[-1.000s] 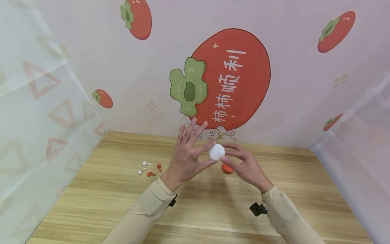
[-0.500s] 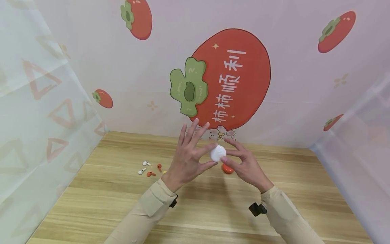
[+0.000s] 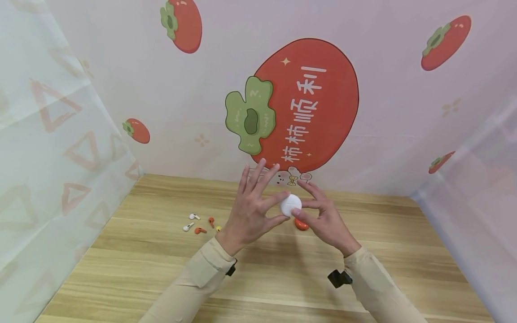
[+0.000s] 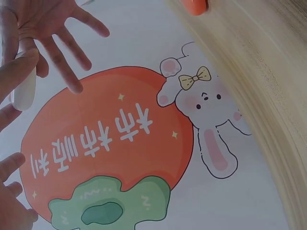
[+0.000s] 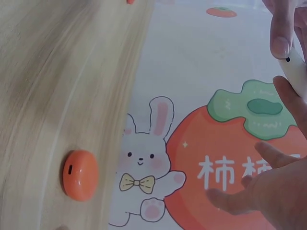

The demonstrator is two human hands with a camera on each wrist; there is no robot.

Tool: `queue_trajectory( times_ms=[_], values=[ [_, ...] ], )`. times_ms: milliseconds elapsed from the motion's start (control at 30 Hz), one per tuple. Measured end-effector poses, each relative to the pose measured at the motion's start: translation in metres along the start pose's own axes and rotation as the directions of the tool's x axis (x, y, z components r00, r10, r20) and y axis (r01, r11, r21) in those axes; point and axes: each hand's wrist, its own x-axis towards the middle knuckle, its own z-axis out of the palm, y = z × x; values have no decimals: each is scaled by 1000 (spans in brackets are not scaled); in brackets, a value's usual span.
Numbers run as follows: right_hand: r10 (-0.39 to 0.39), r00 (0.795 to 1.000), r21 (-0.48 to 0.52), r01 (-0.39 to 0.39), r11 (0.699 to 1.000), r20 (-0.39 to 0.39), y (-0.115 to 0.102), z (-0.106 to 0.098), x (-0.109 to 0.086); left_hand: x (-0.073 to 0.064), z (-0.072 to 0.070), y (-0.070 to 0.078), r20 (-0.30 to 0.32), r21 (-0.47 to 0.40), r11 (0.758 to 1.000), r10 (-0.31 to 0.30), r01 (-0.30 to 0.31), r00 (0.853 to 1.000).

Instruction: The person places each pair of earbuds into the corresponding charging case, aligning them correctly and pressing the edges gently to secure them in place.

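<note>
A round white earbud charging case (image 3: 290, 204) is held up above the table, its lid seam visible. My left hand (image 3: 251, 213) pinches its left side between thumb and index finger, the other fingers spread upward. On the right side, my right hand (image 3: 328, 223) holds it with the thumb across the front and a finger behind, while the index finger is raised off it. In the left wrist view the white case (image 4: 24, 91) appears edge-on. The right wrist view shows only part of the case (image 5: 294, 74). The lid looks closed.
An orange charging case (image 3: 301, 224) lies on the wooden table behind the right thumb. To the left lie white earbuds (image 3: 188, 227), orange earbuds (image 3: 200, 230) and a partly hidden yellow piece (image 3: 218, 229). A printed persimmon backdrop (image 3: 315, 103) rises at the table's back edge.
Both hands and the white case have drifted slightly right and down. My right index finger has lifted away from the case. More of the yellow piece now shows beside the left wrist.
</note>
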Motion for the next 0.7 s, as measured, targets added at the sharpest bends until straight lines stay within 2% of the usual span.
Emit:
queue_trajectory(
  times_ms=[167,400,567,700],
  values=[
    [4,1000,6,-4,1000,-9,0,1,0,-1,1,0,4,2,1000,1,-1,1000],
    [-4,999,10,5,1000,-38,3,3,-3,-8,-2,-5,43,-38,999,-21,23,999],
    [-12,998,1,12,1000,-57,5,3,-6,-20,-8,-16,52,-66,995,-68,71,996],
    [3,998,-9,-3,1000,-69,7,3,-8,-32,-14,-32,58,-67,989,-125,129,990]
  ],
)
